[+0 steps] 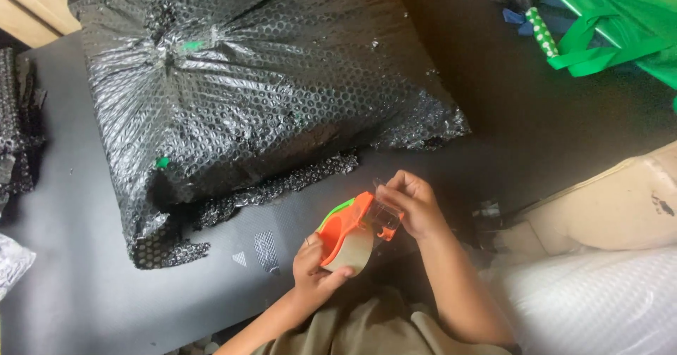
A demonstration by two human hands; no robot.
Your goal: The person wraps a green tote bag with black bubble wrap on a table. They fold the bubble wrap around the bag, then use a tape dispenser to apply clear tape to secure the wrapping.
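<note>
Head view: a large parcel wrapped in black bubble film (261, 94) lies on the dark bench (77, 270), its lower edge loose. Nearer, the left hand (315, 270) grips an orange-and-green tape dispenser (350, 234); the right hand (412, 203) pinches its tape end.

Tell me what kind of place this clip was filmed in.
Probably an informal packing area on a floor or low surface. A large parcel wrapped in black bubble wrap lies on a dark mat, the hands work an orange tape dispenser, and a cardboard box sits nearby.

A single head-worn camera looks steeply down, close over the person's lap and the dark mat (84, 284).
</note>
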